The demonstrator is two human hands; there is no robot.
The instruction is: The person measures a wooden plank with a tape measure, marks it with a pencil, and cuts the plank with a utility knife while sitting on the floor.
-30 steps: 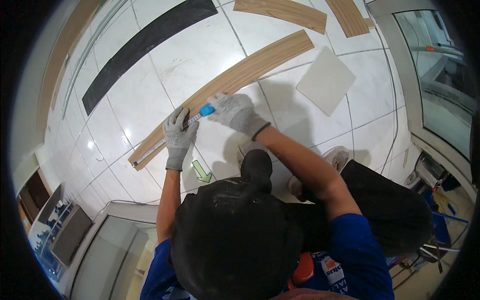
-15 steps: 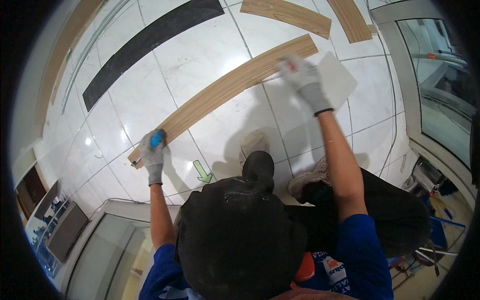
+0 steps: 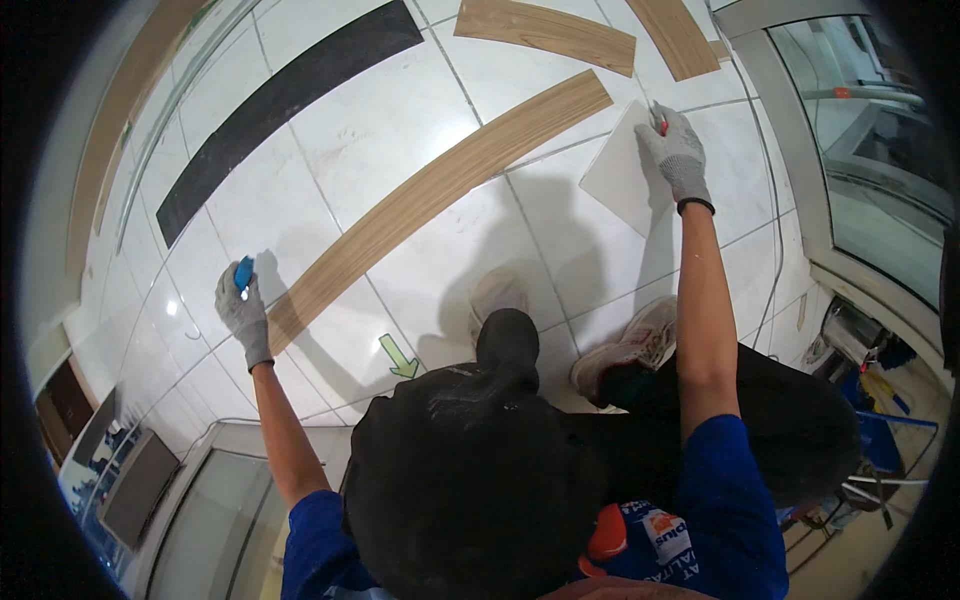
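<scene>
In my gloved left hand [image 3: 241,312] is a small blue tape measure [image 3: 244,272], held up just left of the near end of a long wood-grain plank [image 3: 430,205]. The plank lies slantwise on the white tiled floor. Over at the right, my gloved right hand [image 3: 679,155] grips a slim red tool [image 3: 662,127] with a dark tip; its exact kind is too small to make out. That hand is over the right edge of a loose pale square panel [image 3: 618,178], to the right of the plank's far end.
A black strip [image 3: 290,115] lies beyond the plank. Two shorter wood-grain pieces [image 3: 550,35] [image 3: 675,40] lie at the far side. A cable [image 3: 768,170] runs along the glazed door frame [image 3: 815,190]. A green arrow [image 3: 398,357] marks the floor near my feet.
My left hand has lifted off the plank's near end and moved left with the tape measure. My right hand has gone from the plank's far end rightward over the pale panel.
</scene>
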